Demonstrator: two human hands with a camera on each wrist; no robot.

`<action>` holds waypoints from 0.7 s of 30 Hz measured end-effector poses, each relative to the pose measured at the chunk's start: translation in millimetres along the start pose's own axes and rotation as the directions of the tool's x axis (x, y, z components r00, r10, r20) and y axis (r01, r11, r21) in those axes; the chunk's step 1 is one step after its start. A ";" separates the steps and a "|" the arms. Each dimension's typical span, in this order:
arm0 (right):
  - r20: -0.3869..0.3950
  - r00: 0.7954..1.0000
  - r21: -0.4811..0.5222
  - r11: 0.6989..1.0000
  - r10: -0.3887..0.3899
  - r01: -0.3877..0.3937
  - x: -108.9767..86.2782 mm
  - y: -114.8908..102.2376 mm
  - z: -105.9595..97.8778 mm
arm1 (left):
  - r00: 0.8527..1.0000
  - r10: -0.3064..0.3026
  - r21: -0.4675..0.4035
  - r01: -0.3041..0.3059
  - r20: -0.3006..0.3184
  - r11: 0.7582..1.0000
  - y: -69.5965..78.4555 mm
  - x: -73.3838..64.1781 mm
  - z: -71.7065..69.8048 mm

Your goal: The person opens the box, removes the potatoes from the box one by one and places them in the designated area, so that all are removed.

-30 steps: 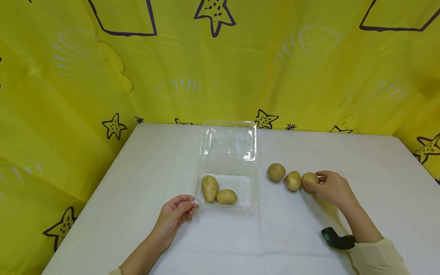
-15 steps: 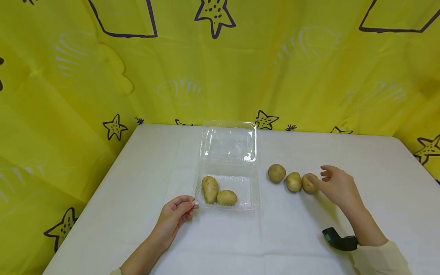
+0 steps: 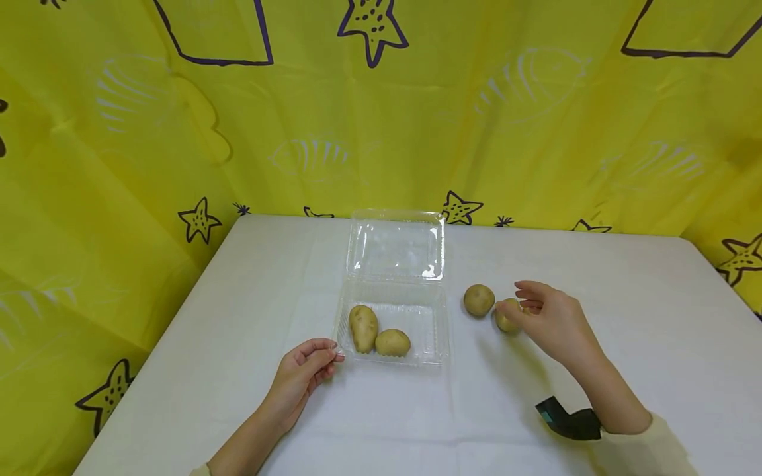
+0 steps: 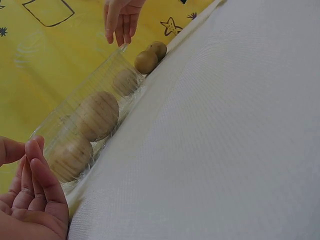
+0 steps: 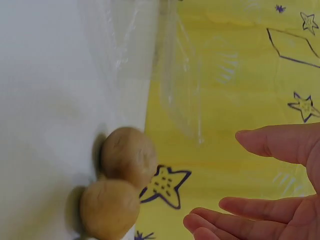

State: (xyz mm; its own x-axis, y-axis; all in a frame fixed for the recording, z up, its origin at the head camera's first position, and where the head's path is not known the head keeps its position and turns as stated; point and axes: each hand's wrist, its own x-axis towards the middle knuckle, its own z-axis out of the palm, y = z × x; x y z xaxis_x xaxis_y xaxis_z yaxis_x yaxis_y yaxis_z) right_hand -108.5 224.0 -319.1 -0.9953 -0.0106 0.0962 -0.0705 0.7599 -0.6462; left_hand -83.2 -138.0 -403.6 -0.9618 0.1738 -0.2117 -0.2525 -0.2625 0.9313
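Observation:
A clear plastic clamshell container [image 3: 424, 317] lies with its lid [image 3: 395, 248] raised at the back. Inside its base are a long potato [image 3: 363, 328] and a rounder potato [image 3: 393, 343]. My left hand [image 3: 303, 371] pinches the near left corner of the rim between thumb and fingers. To the container's right, a round potato [image 3: 479, 301] sits in full view, and another potato [image 3: 506, 322] is partly covered by my right hand [image 3: 556, 325]. A third one is mostly hidden behind that hand. In the right wrist view, the right thumb [image 5: 275, 142] and fingers are spread apart with nothing between them.
A white cloth [image 3: 268, 277] covers the table. Yellow patterned curtain [image 3: 405, 132] stands close behind the table and along its sides. A black curved device [image 3: 568, 421] is attached at my right wrist.
My right hand has come off the rightmost potato and moved left, over the middle one. The left hand stays at the container corner; the potatoes in view have not visibly moved.

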 end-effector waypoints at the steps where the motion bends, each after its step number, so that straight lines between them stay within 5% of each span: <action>1: 0.004 1.000 0.007 1.000 -0.006 0.006 -0.5 -3.2 1.1 | 1.000 -0.002 -0.002 0.002 -0.002 1.000 -0.2 0.1 0.1; 21: 0.048 0.992 0.076 0.990 -0.119 0.115 -5.1 -41.1 34.2 | 1.000 0.000 0.000 0.000 -0.009 1.000 -1.0 -0.1 -0.5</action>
State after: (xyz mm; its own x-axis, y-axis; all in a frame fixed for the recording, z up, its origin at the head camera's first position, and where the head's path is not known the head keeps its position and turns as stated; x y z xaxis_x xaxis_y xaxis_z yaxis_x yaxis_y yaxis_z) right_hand -102.8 170.6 -318.9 -0.9819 -0.1320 0.1361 -0.1895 0.7019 -0.6866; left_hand -83.0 -138.3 -404.7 -0.9627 0.1655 -0.2142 -0.2523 -0.2626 0.9313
